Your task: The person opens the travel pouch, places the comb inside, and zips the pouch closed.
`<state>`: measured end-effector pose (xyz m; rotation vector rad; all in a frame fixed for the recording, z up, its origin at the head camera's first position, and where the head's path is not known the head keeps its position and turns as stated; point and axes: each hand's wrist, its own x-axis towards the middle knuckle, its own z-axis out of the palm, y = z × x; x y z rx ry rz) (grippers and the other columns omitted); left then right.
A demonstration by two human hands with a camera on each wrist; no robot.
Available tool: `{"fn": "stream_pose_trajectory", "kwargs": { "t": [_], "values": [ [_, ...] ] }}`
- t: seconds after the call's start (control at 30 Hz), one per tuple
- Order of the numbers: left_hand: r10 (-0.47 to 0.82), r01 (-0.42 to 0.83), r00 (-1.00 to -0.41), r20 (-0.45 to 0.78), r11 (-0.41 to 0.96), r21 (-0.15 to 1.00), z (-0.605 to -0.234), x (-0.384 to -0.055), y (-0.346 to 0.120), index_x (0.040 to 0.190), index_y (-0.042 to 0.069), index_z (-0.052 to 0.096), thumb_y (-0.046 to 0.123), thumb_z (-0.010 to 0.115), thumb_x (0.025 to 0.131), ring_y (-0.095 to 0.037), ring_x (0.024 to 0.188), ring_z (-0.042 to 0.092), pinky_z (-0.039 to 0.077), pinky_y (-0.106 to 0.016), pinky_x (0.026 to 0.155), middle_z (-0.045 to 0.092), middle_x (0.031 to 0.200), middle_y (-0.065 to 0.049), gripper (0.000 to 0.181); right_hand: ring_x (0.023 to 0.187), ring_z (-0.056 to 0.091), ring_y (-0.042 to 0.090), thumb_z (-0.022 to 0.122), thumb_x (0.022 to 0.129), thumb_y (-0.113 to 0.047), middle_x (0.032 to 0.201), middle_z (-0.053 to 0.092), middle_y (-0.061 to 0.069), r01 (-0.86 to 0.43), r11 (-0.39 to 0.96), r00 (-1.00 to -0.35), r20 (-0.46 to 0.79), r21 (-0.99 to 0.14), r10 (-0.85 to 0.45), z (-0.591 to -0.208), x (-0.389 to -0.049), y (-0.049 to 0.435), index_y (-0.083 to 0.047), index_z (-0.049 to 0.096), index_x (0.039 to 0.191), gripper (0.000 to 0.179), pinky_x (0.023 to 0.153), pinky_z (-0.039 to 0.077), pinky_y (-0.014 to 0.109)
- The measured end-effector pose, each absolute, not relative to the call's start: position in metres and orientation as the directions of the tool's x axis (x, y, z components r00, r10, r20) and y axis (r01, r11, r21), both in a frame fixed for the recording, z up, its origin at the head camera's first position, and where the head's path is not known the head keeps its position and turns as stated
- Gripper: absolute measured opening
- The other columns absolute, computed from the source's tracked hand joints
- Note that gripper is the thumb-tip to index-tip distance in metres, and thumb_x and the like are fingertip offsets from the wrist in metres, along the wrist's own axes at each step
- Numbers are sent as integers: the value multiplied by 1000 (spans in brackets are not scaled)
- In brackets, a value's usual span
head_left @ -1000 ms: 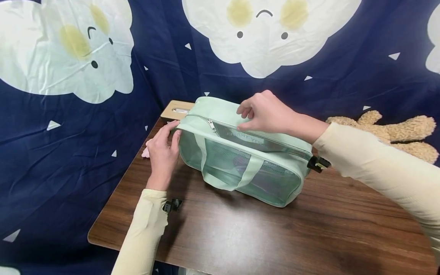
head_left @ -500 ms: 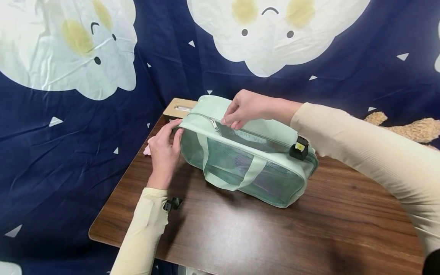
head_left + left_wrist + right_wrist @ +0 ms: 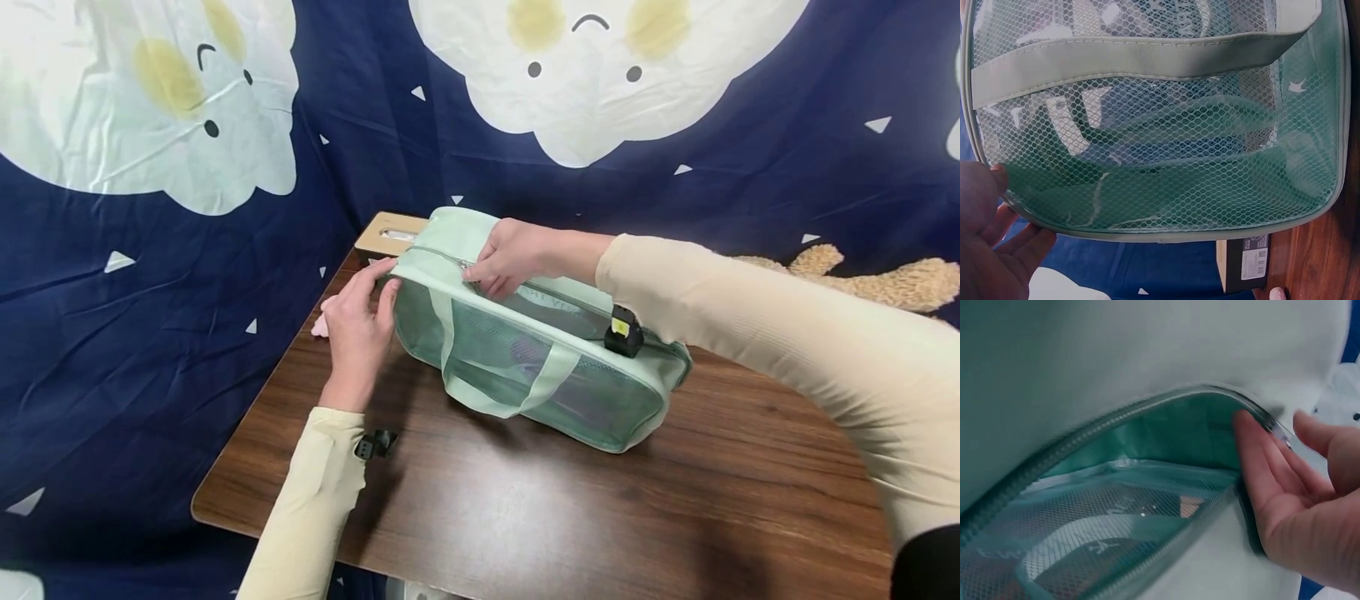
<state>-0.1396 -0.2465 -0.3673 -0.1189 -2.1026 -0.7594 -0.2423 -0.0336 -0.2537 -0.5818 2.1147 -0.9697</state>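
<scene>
A mint-green travel bag (image 3: 540,375) with see-through mesh panels and strap handles stands on the table, its top zip partly undone. My left hand (image 3: 360,325) grips the bag's left top corner. In the left wrist view the thumb and fingers (image 3: 1029,247) lie on either side of the piped edge. My right hand (image 3: 513,254) is at the left end of the zip opening. In the right wrist view the zip slider (image 3: 1277,430) lies between the spread thumb and the extended fingers (image 3: 1254,450), which reach into the opening. Mesh shows inside the bag.
Behind the bag's left end is a wooden-topped box (image 3: 386,233). A small pink thing (image 3: 320,325) lies by my left hand. A tan plush toy (image 3: 900,279) lies at the back right, partly behind my right sleeve. A navy cloud-print cloth (image 3: 360,100) hangs behind the brown table (image 3: 480,500).
My right hand has moved left and down along the bag's top to the zip slider; the thumb and fingers came together, then spread around it. The left hand has kept its grip.
</scene>
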Motion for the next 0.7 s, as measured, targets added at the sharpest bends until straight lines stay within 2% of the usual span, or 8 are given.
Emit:
{"fn": "stream_pose_trajectory", "kwargs": {
  "t": [0.1, 0.27, 0.7],
  "values": [
    [-193, 346, -613, 766, 807, 480, -368, -139, -247, 119, 1, 73, 12, 72, 96, -35, 111, 71, 51, -53, 85, 75, 117, -19, 25, 64, 70, 12, 67, 99, -8, 70, 71, 7, -85, 600, -682, -392, -796, -617, -256, -239, -37, 13, 72, 107, 23, 76, 62, 33],
    [-192, 351, -607, 771, 806, 477, -368, -139, -247, 118, 1, 74, 11, 72, 96, -35, 111, 71, 54, -52, 90, 75, 117, -19, 25, 63, 69, 13, 69, 95, -1, 71, 69, 7, -52, 571, -723, -363, -820, -588, -255, -240, -35, 13, 72, 105, 17, 72, 62, 30],
    [-178, 353, -607, 774, 813, 464, -368, -140, -248, 117, -1, 73, 9, 73, 95, -38, 103, 72, 55, -52, 85, 75, 114, -21, 25, 63, 67, 13, 66, 98, 1, 76, 71, 10, 6, 543, -709, -386, -840, -590, -243, -244, -17, 15, 70, 108, 18, 69, 60, 27]
  ]
}}
